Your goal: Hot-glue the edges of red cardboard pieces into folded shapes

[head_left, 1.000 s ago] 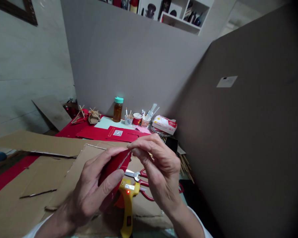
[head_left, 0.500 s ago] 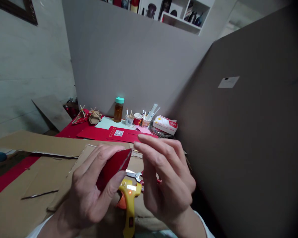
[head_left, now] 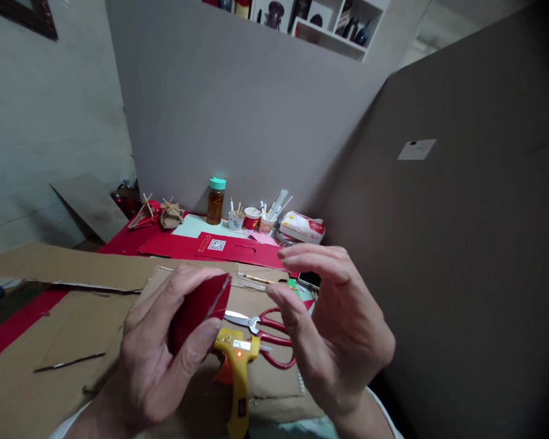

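Note:
My left hand (head_left: 160, 347) grips a folded piece of red card (head_left: 196, 308) between thumb and fingers; a pale, glue-like line runs along its near edge. To the right, my right hand (head_left: 343, 323) is raised with thumb and fingers apart, and nothing shows between them. Below and between the hands lies a yellow hot glue gun (head_left: 240, 372) with a small light glowing orange. Just behind it are red-handled scissors (head_left: 260, 329), their blades pointing left toward the card. The right hand hovers beside the scissor handles.
Cardboard sheets (head_left: 73, 317) cover the near table, with a thin dark stick (head_left: 68, 363) on them. Farther back are a red printed card (head_left: 183, 246), a bottle with a teal lid (head_left: 215, 204), cups of sticks and pens (head_left: 251, 218) and a tissue pack (head_left: 302, 227). Grey partitions (head_left: 238, 110) stand behind.
My right hand has moved right, away from the red card, and its fingers have spread, uncovering the scissor handles. My left hand still holds the card, slightly farther left in view.

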The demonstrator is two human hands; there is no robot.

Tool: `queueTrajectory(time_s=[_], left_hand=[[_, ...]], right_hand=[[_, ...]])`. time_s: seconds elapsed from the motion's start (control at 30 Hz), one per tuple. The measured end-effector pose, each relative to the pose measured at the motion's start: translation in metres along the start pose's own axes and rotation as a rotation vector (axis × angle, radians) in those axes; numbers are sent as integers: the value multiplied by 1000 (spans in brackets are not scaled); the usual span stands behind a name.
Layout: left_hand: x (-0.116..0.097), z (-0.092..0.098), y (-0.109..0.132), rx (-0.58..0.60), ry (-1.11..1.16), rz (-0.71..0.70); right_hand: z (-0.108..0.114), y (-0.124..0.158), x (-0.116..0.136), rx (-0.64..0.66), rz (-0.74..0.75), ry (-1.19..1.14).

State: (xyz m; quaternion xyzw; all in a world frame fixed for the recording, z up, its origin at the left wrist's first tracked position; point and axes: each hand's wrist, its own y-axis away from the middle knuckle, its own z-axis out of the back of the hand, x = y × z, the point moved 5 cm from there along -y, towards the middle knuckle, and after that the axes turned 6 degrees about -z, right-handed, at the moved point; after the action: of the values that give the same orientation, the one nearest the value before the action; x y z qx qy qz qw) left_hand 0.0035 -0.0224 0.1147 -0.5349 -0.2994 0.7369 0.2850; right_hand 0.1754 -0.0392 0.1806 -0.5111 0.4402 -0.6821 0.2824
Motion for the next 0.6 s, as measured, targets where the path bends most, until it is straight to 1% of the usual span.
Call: queueTrajectory(time_s=[0.07,0.23,0.3,0.37,0.47,0.6], left_hand=[[1,2,1,0,16,12],[5,5,3,10,56,74],[5,5,3,10,58,70],[4,4,3,16,48,39],[3,2,4,27,54,18],[2,1,4,46,60,10]], right_hand=[[-2,0,1,31,2,-10],[-10,2,7,186,12,16],[-13,4,8,235,35,46],[-13,5,9,234,50,79],[-11,5,8,189,54,100],[-11,4,9,208,65,95]])
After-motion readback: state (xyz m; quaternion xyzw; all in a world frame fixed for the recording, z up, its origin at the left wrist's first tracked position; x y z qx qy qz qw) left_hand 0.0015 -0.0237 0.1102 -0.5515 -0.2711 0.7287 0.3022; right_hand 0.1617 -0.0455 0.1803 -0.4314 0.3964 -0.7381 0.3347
